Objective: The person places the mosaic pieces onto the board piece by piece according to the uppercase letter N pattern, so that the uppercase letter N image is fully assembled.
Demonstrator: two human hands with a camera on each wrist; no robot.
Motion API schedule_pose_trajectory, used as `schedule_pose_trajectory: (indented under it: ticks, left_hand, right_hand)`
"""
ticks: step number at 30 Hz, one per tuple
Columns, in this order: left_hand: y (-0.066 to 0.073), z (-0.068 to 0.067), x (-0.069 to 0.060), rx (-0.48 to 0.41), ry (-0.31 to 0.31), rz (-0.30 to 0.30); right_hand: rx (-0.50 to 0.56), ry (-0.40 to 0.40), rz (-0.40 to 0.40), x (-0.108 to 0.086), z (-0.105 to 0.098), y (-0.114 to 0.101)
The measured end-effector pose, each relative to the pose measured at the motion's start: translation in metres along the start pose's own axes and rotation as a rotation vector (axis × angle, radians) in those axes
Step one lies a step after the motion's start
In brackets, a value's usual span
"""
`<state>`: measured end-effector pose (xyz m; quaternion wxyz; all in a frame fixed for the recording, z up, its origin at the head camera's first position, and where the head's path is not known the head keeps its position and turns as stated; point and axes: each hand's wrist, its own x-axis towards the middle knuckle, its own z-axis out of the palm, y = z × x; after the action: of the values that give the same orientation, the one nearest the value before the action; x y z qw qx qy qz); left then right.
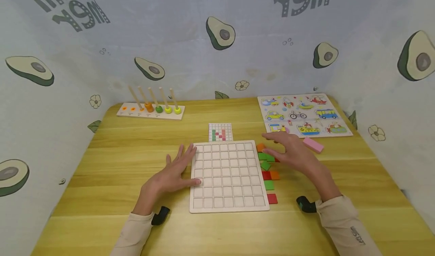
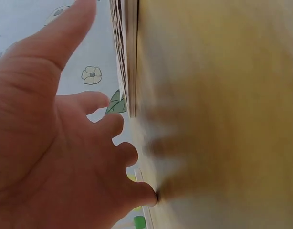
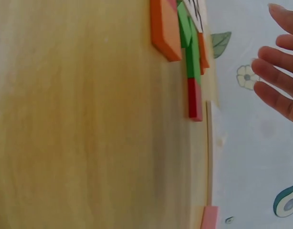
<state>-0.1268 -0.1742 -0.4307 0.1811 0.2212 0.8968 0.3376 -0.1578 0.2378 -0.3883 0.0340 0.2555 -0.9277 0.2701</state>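
Presently, We Look at a Grid Board (image 1: pixel 227 176)

Clearly, we see this pale board lying flat near the middle of the tabletop (image 1: pixel 231 233), with its rows of square cells. At its left side is the left hand (image 1: pixel 171 173): the fingers are released and spread, the thumb reaches over the left edge, and the forefinger lies at the upper left corner. How firmly they press, we cannot tell.

To the right of the board, the right hand (image 1: pixel 295 152) hovers above the upper end of the coloured tiles (image 1: pixel 269 185). Its fingers are also released, extended and apart from the thumb; in the right wrist view we find them in the air, well apart from the tiles. These tiles are red, green and orange, and lie along the right edge of the board; one green tile is turned askew.

Just beyond the board, we notice a small pattern card (image 1: pixel 220 132) with coloured squares. Near the right hand lies a pink block (image 1: pixel 313 144), just beside a picture puzzle (image 1: pixel 299 114) with vehicles. At the far left stands a peg rack (image 1: pixel 153 114) with coloured rings.
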Motion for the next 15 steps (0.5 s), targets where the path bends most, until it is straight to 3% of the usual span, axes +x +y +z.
schedule_pose_trajectory:
  ticks: [8, 15]
  left_hand:
    - [-0.004, 0.000, -0.006, 0.025, -0.007, 0.030]
    - [0.000, 0.001, -0.010, 0.052, -0.022, -0.006]
  right_hand:
    - [0.031, -0.016, 0.000, 0.004, 0.005, 0.012]
    - [0.041, -0.048, 0.041, 0.007, 0.007, 0.016]
